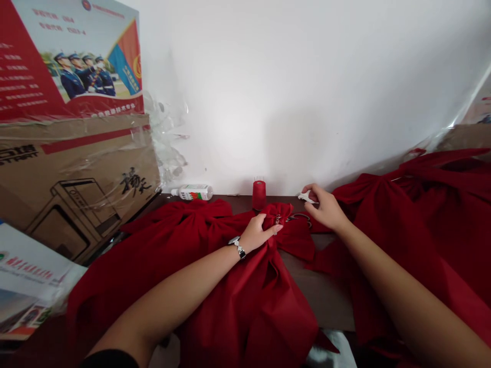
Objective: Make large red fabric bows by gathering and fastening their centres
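Note:
My left hand (256,234) is closed on the gathered knot of a red fabric bow (255,301). Small metallic pieces, perhaps pins, show at the knot beside the fingertips; their exact kind is unclear. The bow's long tails hang toward me over the table edge. Farther right, near the wall, the fingers of my right hand (322,205) pinch a small white crumpled piece (307,196). Between the hands, scissors (303,220) lie partly under red cloth, with their handle loops showing. Behind the left hand stands a cone of red thread (259,194) with thin needles sticking up from its top.
A white bottle (195,192) lies on its side against the wall (230,102). More red fabric (406,214) is heaped at the right, and another red bow (184,220) spreads at the left. Cardboard boxes (76,179) with a printed poster (76,56) fill the left side.

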`<state>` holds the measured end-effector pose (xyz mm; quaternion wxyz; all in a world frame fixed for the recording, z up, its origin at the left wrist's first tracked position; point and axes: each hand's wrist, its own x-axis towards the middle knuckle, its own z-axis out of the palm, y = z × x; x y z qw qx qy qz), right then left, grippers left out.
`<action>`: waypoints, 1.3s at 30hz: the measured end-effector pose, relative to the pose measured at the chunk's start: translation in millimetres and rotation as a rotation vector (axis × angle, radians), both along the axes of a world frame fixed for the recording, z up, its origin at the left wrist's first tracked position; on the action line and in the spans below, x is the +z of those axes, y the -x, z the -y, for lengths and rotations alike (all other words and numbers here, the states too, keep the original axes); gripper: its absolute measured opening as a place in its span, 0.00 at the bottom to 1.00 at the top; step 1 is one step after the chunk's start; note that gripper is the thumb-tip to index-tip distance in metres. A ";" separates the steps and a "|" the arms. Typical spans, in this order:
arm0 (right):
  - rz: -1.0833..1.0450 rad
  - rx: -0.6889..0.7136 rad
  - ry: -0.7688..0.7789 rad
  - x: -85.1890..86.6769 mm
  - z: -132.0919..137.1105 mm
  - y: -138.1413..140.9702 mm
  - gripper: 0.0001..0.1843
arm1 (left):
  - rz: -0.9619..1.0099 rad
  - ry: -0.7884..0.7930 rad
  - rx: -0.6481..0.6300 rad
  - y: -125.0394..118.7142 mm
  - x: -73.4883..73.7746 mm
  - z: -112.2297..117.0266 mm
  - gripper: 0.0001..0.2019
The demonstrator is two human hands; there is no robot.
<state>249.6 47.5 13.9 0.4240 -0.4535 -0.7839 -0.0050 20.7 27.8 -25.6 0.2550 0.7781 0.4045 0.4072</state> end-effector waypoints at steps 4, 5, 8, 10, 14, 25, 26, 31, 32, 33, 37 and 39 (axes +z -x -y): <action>0.103 0.258 -0.021 8.6 25.5 30.8 0.07 | -0.043 -0.039 0.062 -2.5 -1.8 -0.8 0.17; 0.150 0.272 -0.021 8.2 29.1 36.6 0.07 | -0.065 -0.050 0.079 -3.0 -2.4 -1.0 0.17; 0.267 0.242 -0.039 3.5 32.6 46.7 0.07 | -0.131 -0.082 0.120 -4.1 -3.7 -1.5 0.15; 0.325 0.222 -0.059 0.4 32.2 49.0 0.07 | -0.160 -0.096 0.128 -4.7 -4.0 -1.3 0.15; 0.421 0.188 -0.116 -1.5 33.9 52.0 0.10 | -0.215 -0.117 0.152 -5.4 -4.2 -0.6 0.14; -0.104 0.396 0.377 0.2 31.4 49.6 0.06 | -0.187 -0.128 0.142 -5.2 -2.8 0.4 0.16; -0.186 0.435 0.442 0.4 29.6 49.1 0.08 | -0.193 -0.133 0.141 -5.5 -2.5 1.0 0.16; -0.439 0.557 0.737 1.5 24.1 47.3 0.14 | -0.215 -0.134 0.147 -6.6 -1.6 2.9 0.17; -0.472 0.560 0.796 1.5 23.8 46.5 0.15 | -0.217 -0.130 0.146 -6.9 -1.4 3.0 0.17; -0.507 0.561 0.850 1.6 23.8 45.4 0.15 | -0.219 -0.127 0.147 -7.1 -1.0 3.1 0.17; -0.621 0.579 0.992 3.7 24.9 40.2 0.16 | -0.226 -0.116 0.144 -8.0 0.1 3.5 0.17; -0.632 0.595 1.057 6.2 25.7 37.3 0.16 | -0.235 -0.112 0.134 -8.5 0.1 3.6 0.18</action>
